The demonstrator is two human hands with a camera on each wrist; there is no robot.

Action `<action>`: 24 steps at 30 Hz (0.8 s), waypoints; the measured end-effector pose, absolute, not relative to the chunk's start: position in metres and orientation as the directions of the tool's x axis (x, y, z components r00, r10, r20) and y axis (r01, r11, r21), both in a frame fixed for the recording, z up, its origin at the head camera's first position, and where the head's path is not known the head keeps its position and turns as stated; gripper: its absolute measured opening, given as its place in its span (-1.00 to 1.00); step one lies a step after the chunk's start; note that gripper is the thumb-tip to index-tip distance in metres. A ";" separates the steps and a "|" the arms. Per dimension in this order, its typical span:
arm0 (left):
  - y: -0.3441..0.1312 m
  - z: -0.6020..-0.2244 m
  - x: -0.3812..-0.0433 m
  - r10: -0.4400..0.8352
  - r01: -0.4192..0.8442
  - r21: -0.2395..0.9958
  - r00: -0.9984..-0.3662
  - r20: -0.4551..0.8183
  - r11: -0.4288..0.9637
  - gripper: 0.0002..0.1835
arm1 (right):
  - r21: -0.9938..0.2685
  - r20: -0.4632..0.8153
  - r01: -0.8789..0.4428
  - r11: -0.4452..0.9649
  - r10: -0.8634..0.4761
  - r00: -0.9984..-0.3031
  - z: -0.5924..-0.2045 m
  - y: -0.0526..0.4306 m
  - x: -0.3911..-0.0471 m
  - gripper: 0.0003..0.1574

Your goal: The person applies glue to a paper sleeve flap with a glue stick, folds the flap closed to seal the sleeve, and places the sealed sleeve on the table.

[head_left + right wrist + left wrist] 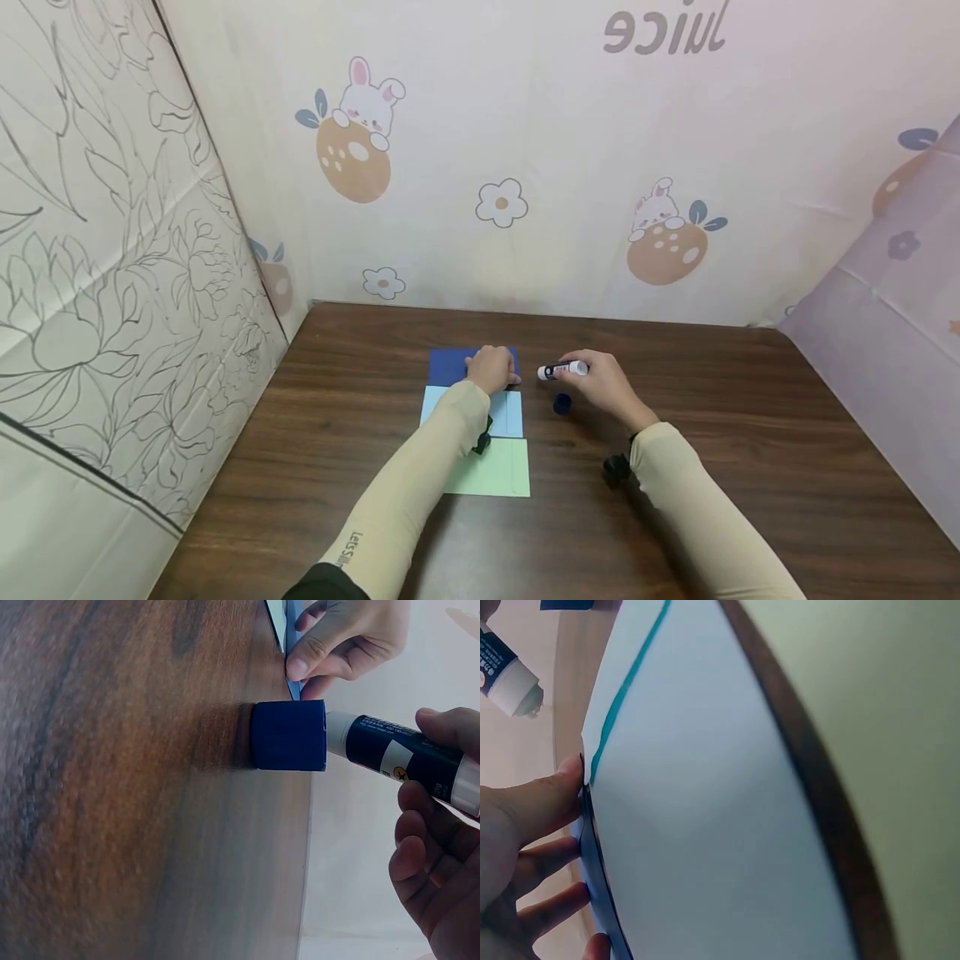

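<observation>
My left hand (492, 369) rests on a dark blue envelope (447, 367), its fingertips and thumb touching the paper near the right edge. My right hand (603, 385) grips an uncapped glue stick (401, 754) between thumb and fingers, tilted above the table. Its clear, glue-covered tip (531, 701) points toward the envelope and is apart from it. On the table between the hands stands the dark blue cap (289, 736). A light blue envelope (510, 417) lies just below the dark blue one, partly hidden by my left forearm.
Nearest me in the column lies a pale green envelope (495, 471), partly under the left sleeve. The brown wooden table (712, 383) meets a printed wall covering (450, 250) at the back. Another covering (135, 275) with line-drawn flowers hangs on the left.
</observation>
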State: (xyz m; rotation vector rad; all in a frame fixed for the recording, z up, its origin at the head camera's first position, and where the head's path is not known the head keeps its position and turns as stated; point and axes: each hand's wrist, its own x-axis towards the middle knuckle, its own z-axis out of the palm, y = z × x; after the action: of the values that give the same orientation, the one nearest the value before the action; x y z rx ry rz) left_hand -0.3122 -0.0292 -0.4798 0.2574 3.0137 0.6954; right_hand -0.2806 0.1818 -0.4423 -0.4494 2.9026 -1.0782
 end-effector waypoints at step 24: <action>-0.024 -0.473 -0.302 0.212 0.192 0.340 -0.977 -0.024 0.921 -0.78 | -0.638 0.097 -0.274 0.720 -0.277 -0.956 -0.443 0.180 -0.280 -0.59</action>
State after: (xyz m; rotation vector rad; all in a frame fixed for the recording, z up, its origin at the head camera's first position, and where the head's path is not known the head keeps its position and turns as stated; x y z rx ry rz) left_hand -0.3015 -0.0241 -0.4726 0.3181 3.0199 0.5248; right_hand -0.2797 0.1802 -0.4425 -0.4658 2.9081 -1.0771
